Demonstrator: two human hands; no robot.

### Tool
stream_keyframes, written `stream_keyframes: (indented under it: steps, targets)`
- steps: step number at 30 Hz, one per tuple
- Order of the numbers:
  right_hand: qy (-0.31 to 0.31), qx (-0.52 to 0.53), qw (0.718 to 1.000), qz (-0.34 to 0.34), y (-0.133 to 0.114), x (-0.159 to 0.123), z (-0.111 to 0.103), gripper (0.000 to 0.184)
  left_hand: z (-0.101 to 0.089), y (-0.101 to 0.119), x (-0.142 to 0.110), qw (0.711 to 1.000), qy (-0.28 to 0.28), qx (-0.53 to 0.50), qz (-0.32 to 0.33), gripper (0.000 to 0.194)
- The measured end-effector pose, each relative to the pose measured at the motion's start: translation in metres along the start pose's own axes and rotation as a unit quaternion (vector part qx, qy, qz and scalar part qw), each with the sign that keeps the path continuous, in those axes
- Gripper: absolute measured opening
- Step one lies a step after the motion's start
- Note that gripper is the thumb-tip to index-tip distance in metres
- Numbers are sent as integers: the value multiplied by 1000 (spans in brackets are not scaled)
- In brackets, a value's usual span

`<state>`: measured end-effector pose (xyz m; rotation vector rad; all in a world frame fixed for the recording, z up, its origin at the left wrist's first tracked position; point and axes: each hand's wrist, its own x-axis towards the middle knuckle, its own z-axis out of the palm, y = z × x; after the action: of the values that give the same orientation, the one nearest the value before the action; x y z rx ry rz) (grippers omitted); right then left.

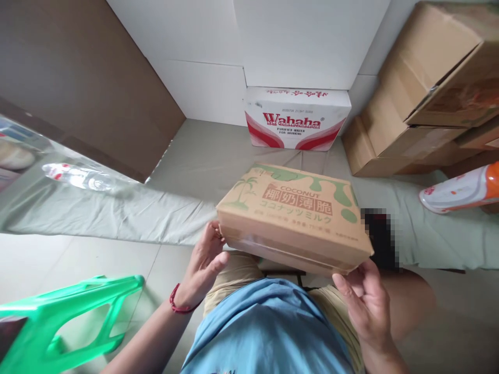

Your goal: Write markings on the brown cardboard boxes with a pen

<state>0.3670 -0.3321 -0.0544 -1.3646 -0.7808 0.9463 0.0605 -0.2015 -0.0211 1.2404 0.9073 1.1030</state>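
A brown cardboard box [294, 213] with green palm and drip prints and the word COCONUT is held above my lap, slightly tilted, its printed face up. My left hand [205, 265] grips its near left corner, fingers curled under and behind the edge, the thumb standing away from the board. At the near right corner, my right hand [364, 298] supports the box from below, thumb beside the lower edge. Some fingertips of both hands are hidden by the box. A red cord bracelet circles my left wrist.
A white and red Wahaha water carton [298, 120] stands against the wall. Stacked brown cartons [424, 98] are at the right, near an orange and white container [460, 189]. A plastic bottle [78, 176] lies on the cloth at the left. A green stool [78, 311] stands on the floor.
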Motion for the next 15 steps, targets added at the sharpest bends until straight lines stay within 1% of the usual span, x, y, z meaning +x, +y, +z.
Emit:
stream_keyframes:
  steps: [2, 5, 7, 9, 11, 12, 14, 15]
  targets:
    - [-15, -5, 1000, -16, -2, -2, 3, 61, -4, -8, -3, 1000, 19, 5, -19, 50]
    - [-24, -2, 1000, -11, -1, -2, 3, 59, -6, -14, -9, 998, 61, -8, -30, 59]
    - [-42, 21, 999, 15, 2, 1, 2, 57, -6, -13, -11, 996, 90, 0, -4, 59]
    - [-72, 80, 993, 40, 8, 6, 2, 50, -5, -9, -11, 992, 108, 36, 56, 59]
    - [-95, 154, 981, 66, 15, 14, 4, 38, -1, -1, -9, 981, 92, 97, 140, 63]
    - [-101, 184, 974, 88, 18, 18, 7, 36, 2, 4, -7, 971, 72, 133, 183, 68]
    - [-92, 217, 960, 154, 23, 24, 13, 41, 8, 16, -4, 945, 12, 206, 253, 77]
    - [-81, 225, 952, 190, 24, 26, 18, 43, 11, 22, -3, 931, -16, 237, 277, 81]
